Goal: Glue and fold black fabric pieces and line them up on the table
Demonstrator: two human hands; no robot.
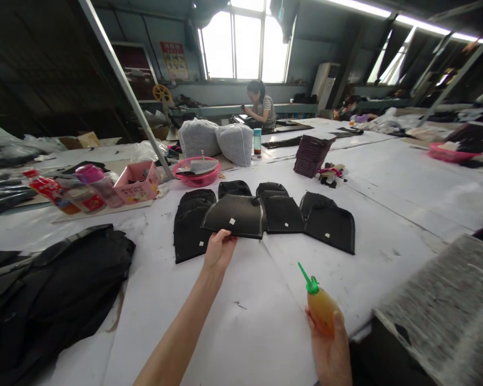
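My left hand (220, 247) pinches the near edge of a black curved panel (235, 212) with a small white label on it. That panel is raised over other black panels (284, 215) laid out in overlapping groups on the white table (241, 332). In my right hand (330, 343) is a squeeze bottle (322, 310) of amber liquid, its green nozzle tilted up and to the left. The bottle is apart from the panels. More labelled panels (330, 225) lie to the right, and another group (190, 230) to the left.
Black fabric (64, 289) is heaped at the left. A pink box (139, 185), bottles (100, 185) and a pink basket (197, 177) stand beyond it. Dark stacked pieces (312, 155) sit further back. Grey sheeting (446, 316) lies at the near right. A person (263, 107) sits by the window.
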